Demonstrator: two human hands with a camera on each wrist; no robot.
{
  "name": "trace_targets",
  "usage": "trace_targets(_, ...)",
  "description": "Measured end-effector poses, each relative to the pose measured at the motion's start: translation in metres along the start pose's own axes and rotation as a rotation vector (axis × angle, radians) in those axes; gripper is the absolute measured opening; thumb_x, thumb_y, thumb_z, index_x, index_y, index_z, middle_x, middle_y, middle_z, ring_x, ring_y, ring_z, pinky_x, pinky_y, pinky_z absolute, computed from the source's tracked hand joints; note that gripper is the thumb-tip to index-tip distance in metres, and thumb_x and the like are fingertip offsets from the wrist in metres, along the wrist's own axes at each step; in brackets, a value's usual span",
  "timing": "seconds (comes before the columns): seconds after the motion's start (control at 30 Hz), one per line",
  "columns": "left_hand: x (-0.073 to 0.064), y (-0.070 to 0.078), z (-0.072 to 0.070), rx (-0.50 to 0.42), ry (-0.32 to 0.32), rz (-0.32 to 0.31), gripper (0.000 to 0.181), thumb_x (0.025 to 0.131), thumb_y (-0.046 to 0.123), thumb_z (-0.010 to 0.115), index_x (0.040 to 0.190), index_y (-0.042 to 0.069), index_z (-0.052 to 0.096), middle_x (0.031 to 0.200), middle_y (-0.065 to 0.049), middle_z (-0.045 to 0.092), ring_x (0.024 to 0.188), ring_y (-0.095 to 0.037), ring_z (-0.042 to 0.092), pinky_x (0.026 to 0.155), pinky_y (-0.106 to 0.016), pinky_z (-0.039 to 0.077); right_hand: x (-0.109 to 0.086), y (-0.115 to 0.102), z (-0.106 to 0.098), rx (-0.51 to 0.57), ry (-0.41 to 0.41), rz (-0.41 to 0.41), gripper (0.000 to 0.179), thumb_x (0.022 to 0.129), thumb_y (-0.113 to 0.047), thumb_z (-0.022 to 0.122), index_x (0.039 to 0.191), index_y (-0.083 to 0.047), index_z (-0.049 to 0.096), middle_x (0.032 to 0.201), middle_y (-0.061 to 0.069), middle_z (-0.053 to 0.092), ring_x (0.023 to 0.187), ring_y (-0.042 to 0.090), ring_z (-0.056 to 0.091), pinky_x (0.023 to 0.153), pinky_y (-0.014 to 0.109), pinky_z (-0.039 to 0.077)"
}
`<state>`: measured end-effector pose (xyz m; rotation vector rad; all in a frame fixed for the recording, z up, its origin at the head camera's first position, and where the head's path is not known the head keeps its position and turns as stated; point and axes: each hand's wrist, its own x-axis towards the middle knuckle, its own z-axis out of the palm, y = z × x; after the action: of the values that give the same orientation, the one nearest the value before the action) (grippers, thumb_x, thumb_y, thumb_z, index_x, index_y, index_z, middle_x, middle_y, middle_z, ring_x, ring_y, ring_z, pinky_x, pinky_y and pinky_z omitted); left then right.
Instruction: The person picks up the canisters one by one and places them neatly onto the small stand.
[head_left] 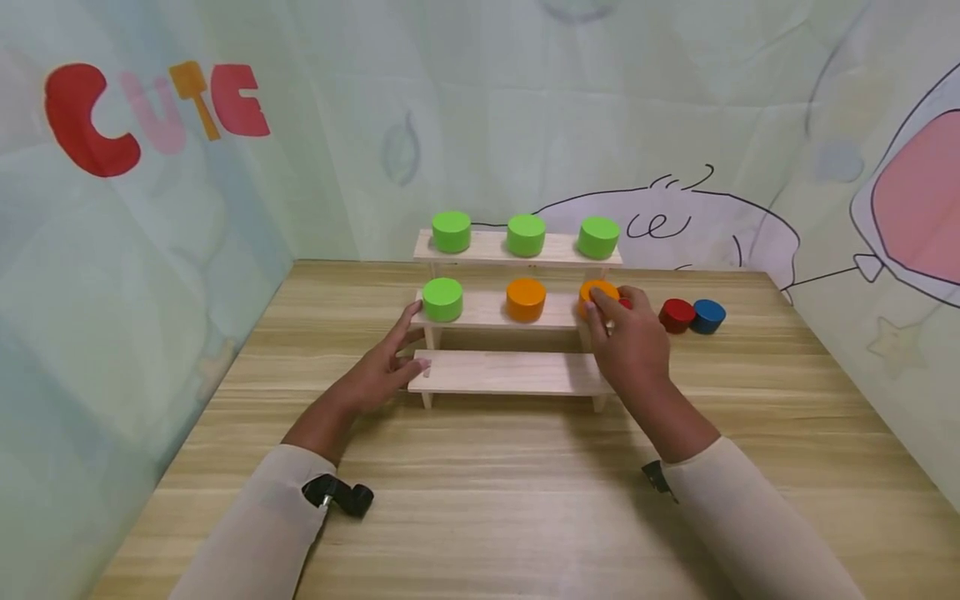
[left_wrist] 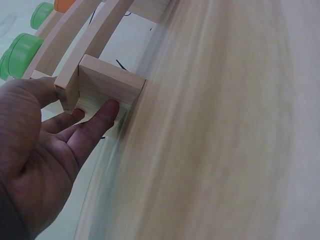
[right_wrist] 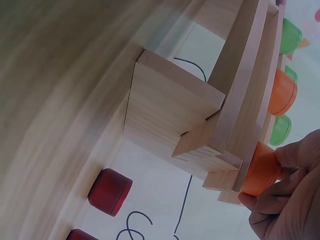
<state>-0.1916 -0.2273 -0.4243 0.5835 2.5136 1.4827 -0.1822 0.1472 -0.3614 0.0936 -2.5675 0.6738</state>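
Nearest are two beige cloth sleeves, the left hand with fingers loosely spread, touching the left end of a three-tier pale wooden rack. The right hand pinches a smooth orange cylinder at the middle tier's right end, in line with a second orange cylinder and a bright green cylinder. On the wood-grain table, right of the rack, a dark red cylinder sits beside a blue cylinder.

Long, pale beige fabric sleeves are worn. A black, round-ended bracket is mounted on the left sleeve, a small black fitting on the right.
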Motion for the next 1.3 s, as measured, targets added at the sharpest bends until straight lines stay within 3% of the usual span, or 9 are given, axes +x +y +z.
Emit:
trace_targets(0.23,0.000,0.001,0.000,-0.007,-0.002,0.005,0.092,0.114,0.017,0.060,0.177,0.037,-0.004,0.181,-0.025,0.020,0.147,-0.058,0.053,0.113,-0.065,0.054,0.000,0.000,0.001,0.013,0.025,-0.007,0.038,0.110,-0.027,0.066,0.145,-0.014,0.073,0.142,0.028,0.065,0.117,0.051,0.071,0.092,0.065,0.063)
trace_targets(0.43,0.000,0.001,0.000,-0.005,-0.002,-0.001,0.091,0.114,0.019,0.060,0.177,0.034,-0.004,0.182,-0.023,0.019,0.148,-0.057,0.053,0.114,-0.065,0.054,-0.001,-0.001,0.000,0.048,0.025,0.015,0.038,0.110,-0.028,0.067,0.145,-0.014,0.073,0.143,0.028,0.065,0.124,0.050,0.069,0.096,0.065,0.063)
trace_targets(0.77,0.000,-0.001,0.000,-0.003,0.000,0.003,0.092,0.114,0.020,0.060,0.176,0.038,-0.005,0.183,-0.021,0.017,0.149,-0.057,0.052,0.115,-0.065,0.053,-0.001,-0.001,0.000,0.058,0.024,0.041,0.042,0.109,-0.029,0.069,0.147,-0.014,0.070,0.146,0.027,0.065,0.129,0.050,0.067,0.097,0.068,0.062)
trace_targets(1.13,0.000,-0.001,0.000,-0.006,-0.001,0.004,0.092,0.114,0.020,0.059,0.175,0.044,-0.005,0.183,-0.021,0.018,0.149,-0.056,0.052,0.115,-0.064,0.053,-0.001,0.000,-0.005,0.021,0.016,0.045,0.061,0.103,-0.030,0.075,0.157,-0.009,0.058,0.148,0.027,0.066,0.126,0.050,0.070,0.098,0.067,0.062)
trace_targets(1.3,0.000,0.000,0.000,-0.001,0.001,-0.006,0.092,0.114,0.020,0.060,0.175,0.045,-0.005,0.183,-0.022,0.018,0.150,-0.056,0.051,0.115,-0.064,0.053,0.001,0.002,-0.010,0.000,-0.002,0.081,0.069,0.102,-0.036,0.077,0.160,-0.005,0.054,0.155,0.026,0.061,0.136,0.049,0.065,0.106,0.066,0.060)
